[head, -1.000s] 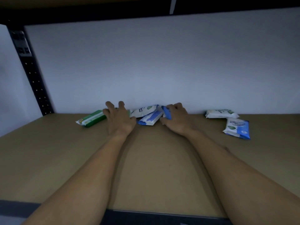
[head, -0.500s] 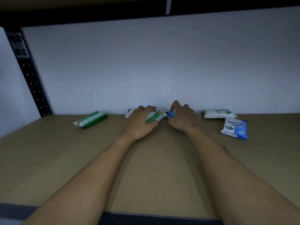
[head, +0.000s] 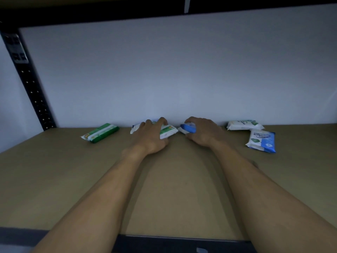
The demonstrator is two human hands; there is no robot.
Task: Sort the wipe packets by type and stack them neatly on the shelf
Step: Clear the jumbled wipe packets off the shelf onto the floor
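Head view, and both arms are stretched deep to the back of the shelf [head: 73, 179]. The left hand [head: 151, 136] is clamped over a green-and-white packet [head: 168, 132], fingers curled across its top and thumb at the near edge. That packet sits close against the back wall [head: 164, 70], and a white corner [head: 134, 128] of some other wrapper pokes out on the hand's left side. Just beside it, the right hand [head: 205, 133] curls round a blue packet [head: 188, 129], which nearly touches the green-and-white one. Off to the left, a green packet [head: 100, 132] lies flat and alone, angled on the board. Over on the right, a white packet [head: 244, 125] rests by the wall, with a blue-and-white packet [head: 261, 141] just in front of it. A black perforated post [head: 31, 84] stands at far left.
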